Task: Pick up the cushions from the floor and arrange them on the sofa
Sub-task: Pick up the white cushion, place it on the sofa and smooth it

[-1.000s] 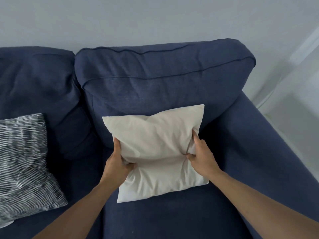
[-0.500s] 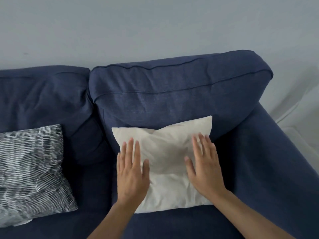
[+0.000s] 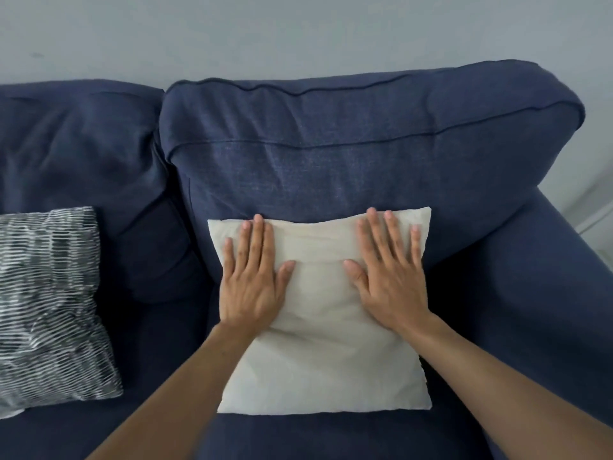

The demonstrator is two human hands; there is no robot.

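A cream cushion (image 3: 326,360) leans against the right back pillow of the navy sofa (image 3: 365,161), its lower edge on the seat. My left hand (image 3: 253,277) lies flat on the cushion's upper left part, fingers apart. My right hand (image 3: 388,270) lies flat on its upper right part, fingers spread toward the top edge. Neither hand grips anything. A black-and-white striped cushion (image 3: 49,310) rests against the left back pillow, partly cut off by the frame's left edge.
The sofa's right armrest (image 3: 547,310) rises beside the cream cushion. A pale grey wall (image 3: 298,34) stands behind the sofa. A strip of white floor or trim (image 3: 597,220) shows at the far right.
My hands let go of the cream cushion's sides, opened flat on its front, then slid up toward its top edge. The cushion now sits straighter against the back pillow.
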